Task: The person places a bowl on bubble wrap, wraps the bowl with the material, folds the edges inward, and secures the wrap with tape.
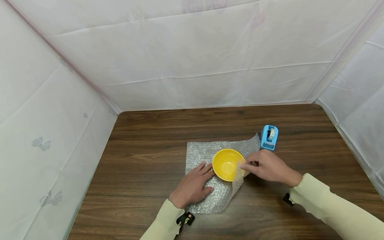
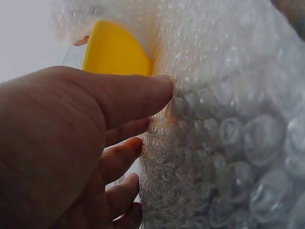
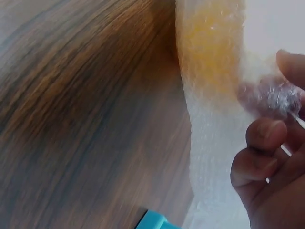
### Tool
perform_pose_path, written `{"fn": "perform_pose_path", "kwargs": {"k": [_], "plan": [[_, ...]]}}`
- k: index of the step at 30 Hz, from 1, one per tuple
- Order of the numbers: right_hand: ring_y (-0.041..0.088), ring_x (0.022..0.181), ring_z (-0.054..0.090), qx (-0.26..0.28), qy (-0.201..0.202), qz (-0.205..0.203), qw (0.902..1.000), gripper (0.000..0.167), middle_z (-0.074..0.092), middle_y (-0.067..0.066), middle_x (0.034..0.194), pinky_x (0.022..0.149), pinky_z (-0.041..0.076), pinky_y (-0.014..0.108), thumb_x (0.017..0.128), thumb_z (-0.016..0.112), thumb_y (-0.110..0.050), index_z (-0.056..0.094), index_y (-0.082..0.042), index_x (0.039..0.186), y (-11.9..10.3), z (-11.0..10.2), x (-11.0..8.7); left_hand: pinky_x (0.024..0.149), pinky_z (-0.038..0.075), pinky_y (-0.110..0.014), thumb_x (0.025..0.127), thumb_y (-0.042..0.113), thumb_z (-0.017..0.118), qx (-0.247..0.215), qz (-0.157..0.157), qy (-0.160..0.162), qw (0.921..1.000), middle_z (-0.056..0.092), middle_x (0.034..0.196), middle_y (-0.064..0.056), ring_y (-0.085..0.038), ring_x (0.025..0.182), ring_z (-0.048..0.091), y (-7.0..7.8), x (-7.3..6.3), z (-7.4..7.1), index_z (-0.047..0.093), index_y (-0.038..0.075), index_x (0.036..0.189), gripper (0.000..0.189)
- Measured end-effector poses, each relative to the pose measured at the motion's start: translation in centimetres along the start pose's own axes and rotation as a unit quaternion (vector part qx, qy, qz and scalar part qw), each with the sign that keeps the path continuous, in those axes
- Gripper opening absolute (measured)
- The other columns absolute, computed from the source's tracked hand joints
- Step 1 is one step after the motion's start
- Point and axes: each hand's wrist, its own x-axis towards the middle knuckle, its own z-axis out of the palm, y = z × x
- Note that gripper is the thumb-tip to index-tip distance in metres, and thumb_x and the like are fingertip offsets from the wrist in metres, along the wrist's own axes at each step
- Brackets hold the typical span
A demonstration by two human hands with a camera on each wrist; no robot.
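A yellow bowl [image 1: 226, 163] stands upright on a sheet of bubble wrap [image 1: 199, 156] spread over the table. My left hand [image 1: 193, 185] lies flat on the sheet at the bowl's left, fingers spread, fingertips right at the bowl's side. At the bowl's right, my right hand [image 1: 264, 166] pinches the raised right edge of the bubble wrap and folds it over the rim. In the right wrist view the bubble wrap [image 3: 214, 133] is lifted, with the bowl's yellow showing through it. The left wrist view has the bowl [image 2: 114, 50] just beyond my thumb.
A blue tape dispenser [image 1: 269, 137] with a roll of clear tape stands behind my right hand, close to the sheet's far right corner. The dark wooden table [image 1: 144, 160] is bounded by white sheeting [image 1: 180, 50] at the back and both sides.
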Motion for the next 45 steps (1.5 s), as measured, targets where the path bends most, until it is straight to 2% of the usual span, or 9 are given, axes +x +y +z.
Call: {"fn": "perform_pose_path", "kwargs": {"k": [9, 15, 18, 22, 25, 27, 32, 38, 45], "plan": [[-0.002, 0.05, 0.039, -0.028, 0.019, 0.045, 0.9984, 0.036, 0.041, -0.017, 0.055, 0.049, 0.035, 0.019, 0.097, 0.075, -0.03, 0.062, -0.026, 0.064, -0.3, 0.9, 0.6, 0.128, 0.032, -0.047, 0.101, 0.041, 0.066, -0.001, 0.009, 0.004, 1.0, 0.036, 0.17, 0.003, -0.027, 0.16, 0.03, 0.0, -0.1, -0.1, 0.049, 0.023, 0.157, 0.062], [-0.002, 0.049, 0.038, -0.036, 0.025, 0.054, 0.9976, 0.038, 0.04, -0.017, 0.054, 0.048, 0.033, 0.019, 0.096, 0.076, -0.029, 0.059, -0.027, 0.062, -0.3, 1.3, 0.6, 0.124, 0.037, -0.052, 0.102, 0.036, 0.065, -0.07, 0.006, 0.024, 0.9972, 0.047, 0.164, -0.003, -0.03, 0.156, 0.039, -0.2, 0.0, -0.6, 0.06, 0.016, 0.148, 0.05], [-0.001, 0.05, 0.038, -0.041, 0.023, 0.059, 0.9971, 0.036, 0.041, -0.016, 0.055, 0.048, 0.033, 0.019, 0.096, 0.076, -0.029, 0.06, -0.027, 0.063, -0.4, 1.4, 0.5, 0.116, 0.047, -0.051, 0.102, 0.03, 0.065, -0.131, -0.011, 0.091, 0.9871, 0.064, 0.148, -0.009, -0.03, 0.142, 0.057, -0.1, 0.3, -1.2, 0.069, 0.011, 0.136, 0.039], [-0.002, 0.049, 0.039, -0.05, 0.022, 0.058, 0.9968, 0.036, 0.043, -0.016, 0.055, 0.048, 0.034, 0.019, 0.095, 0.076, -0.03, 0.059, -0.027, 0.063, -0.4, 1.5, 0.6, 0.106, 0.055, -0.048, 0.103, 0.029, 0.064, -0.21, -0.034, 0.178, 0.9609, 0.072, 0.133, -0.01, -0.028, 0.127, 0.067, 0.7, 1.0, -2.3, 0.075, 0.01, 0.12, 0.027], [-0.002, 0.049, 0.04, -0.051, 0.023, 0.057, 0.9969, 0.036, 0.045, -0.017, 0.055, 0.047, 0.035, 0.019, 0.095, 0.076, -0.029, 0.06, -0.027, 0.063, -0.4, 1.5, 0.6, 0.108, 0.054, -0.048, 0.105, 0.034, 0.061, -0.255, -0.031, 0.189, 0.9478, 0.069, 0.139, -0.01, -0.028, 0.132, 0.064, 1.9, 1.8, -3.0, 0.077, 0.012, 0.115, 0.029], [-0.003, 0.048, 0.041, -0.049, 0.022, 0.055, 0.997, 0.036, 0.046, -0.016, 0.055, 0.047, 0.036, 0.019, 0.095, 0.076, -0.028, 0.059, -0.027, 0.063, -0.4, 1.5, 0.6, 0.109, 0.053, -0.049, 0.105, 0.039, 0.06, -0.274, -0.029, 0.184, 0.9434, 0.066, 0.143, -0.01, -0.029, 0.136, 0.061, 2.8, 2.3, -3.5, 0.077, 0.012, 0.113, 0.033], [-0.003, 0.048, 0.041, -0.05, 0.025, 0.051, 0.9971, 0.036, 0.048, -0.017, 0.055, 0.046, 0.036, 0.019, 0.095, 0.077, -0.027, 0.059, -0.026, 0.063, -0.4, 1.7, 0.7, 0.114, 0.049, -0.051, 0.103, 0.049, 0.059, -0.277, -0.041, 0.175, 0.9438, 0.065, 0.145, -0.01, -0.029, 0.14, 0.058, 4.6, 3.4, -4.0, 0.075, 0.01, 0.113, 0.043], [-0.003, 0.047, 0.04, -0.057, 0.031, 0.044, 0.9969, 0.039, 0.046, -0.017, 0.054, 0.045, 0.034, 0.018, 0.094, 0.078, -0.027, 0.056, -0.026, 0.061, -0.3, 1.8, 0.8, 0.109, 0.052, -0.05, 0.102, 0.05, 0.061, -0.263, -0.055, 0.176, 0.9469, 0.068, 0.139, -0.009, -0.028, 0.132, 0.063, 5.5, 4.1, -4.2, 0.075, 0.009, 0.11, 0.044], [-0.004, 0.046, 0.038, -0.063, 0.032, 0.039, 0.9967, 0.04, 0.044, -0.017, 0.054, 0.045, 0.033, 0.018, 0.094, 0.078, -0.027, 0.055, -0.026, 0.061, -0.4, 1.8, 0.7, 0.103, 0.055, -0.045, 0.102, 0.035, 0.066, -0.224, -0.057, 0.188, 0.9545, 0.074, 0.127, -0.006, -0.025, 0.124, 0.067, 5.7, 4.7, -4.1, 0.076, 0.011, 0.101, 0.026]]}}
